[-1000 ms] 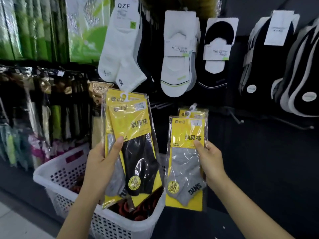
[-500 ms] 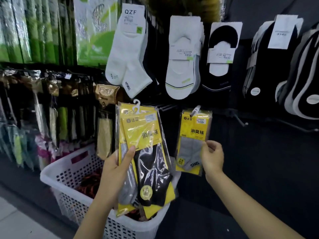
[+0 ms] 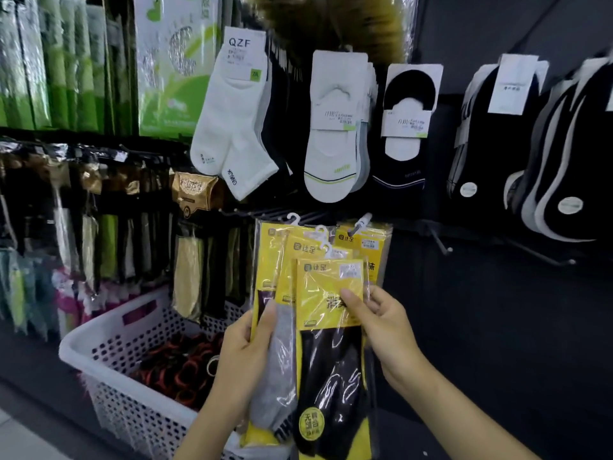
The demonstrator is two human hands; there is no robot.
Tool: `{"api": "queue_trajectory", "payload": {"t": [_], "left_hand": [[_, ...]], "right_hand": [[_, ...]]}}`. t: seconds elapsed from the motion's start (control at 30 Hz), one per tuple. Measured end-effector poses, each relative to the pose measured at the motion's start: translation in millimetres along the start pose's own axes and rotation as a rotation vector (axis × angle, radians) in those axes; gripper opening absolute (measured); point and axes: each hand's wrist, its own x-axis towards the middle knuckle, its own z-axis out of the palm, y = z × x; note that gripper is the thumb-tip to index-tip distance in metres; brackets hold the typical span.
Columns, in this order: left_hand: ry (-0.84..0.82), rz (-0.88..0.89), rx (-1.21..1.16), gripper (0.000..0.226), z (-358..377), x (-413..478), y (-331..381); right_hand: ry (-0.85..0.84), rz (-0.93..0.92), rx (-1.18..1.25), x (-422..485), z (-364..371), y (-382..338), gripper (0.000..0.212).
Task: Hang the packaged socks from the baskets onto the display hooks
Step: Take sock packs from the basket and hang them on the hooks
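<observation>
My left hand (image 3: 245, 356) grips a fan of sock packs (image 3: 269, 260) just above the right end of the basket (image 3: 99, 346). My right hand (image 3: 381, 327) pinches the front pack (image 3: 331, 366) by its yellow card (image 3: 318, 293). The packs look light, floppy and slick, so I'd hold that stiff card just below the hanger (image 3: 326, 249).

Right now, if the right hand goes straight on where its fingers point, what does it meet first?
The front pack, which the right hand pinches; beyond, probably the packs in the left hand.
</observation>
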Motion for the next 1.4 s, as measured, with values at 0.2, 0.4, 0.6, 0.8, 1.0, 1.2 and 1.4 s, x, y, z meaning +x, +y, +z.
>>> {"api": "queue_trajectory", "payload": {"t": [0.2,0.4,0.6,0.8,1.0,1.2,1.4], "left_hand": [[-0.018,0.020,-0.008,0.043,-2,1,1],[0.174,0.098,0.078,0.048,-30,13,5],[0.245,0.040,0.061,0.070,-59,24,-2],[0.290,0.044,0.073,0.057,-54,22,2],[0.284,0.090,0.044,0.046,-41,17,9],[0.266,0.054,-0.046,0.060,-37,16,8],[0.125,0.021,-0.083,0.044,-12,8,10]], "right_hand": [[-0.019,-0.019,0.014,-4,-10,7,0.023],[0.195,-0.097,0.049,3,-28,6,0.016],[0.266,-0.158,-0.059,29,-27,0,0.012],[0.348,-0.100,-0.135,68,-13,15,0.014],[0.632,0.121,-0.148,98,-28,33,0.023],[0.450,0.088,-0.061,62,-25,30,0.021],[-0.094,-0.052,0.013,11,18,-11,0.039]]}}
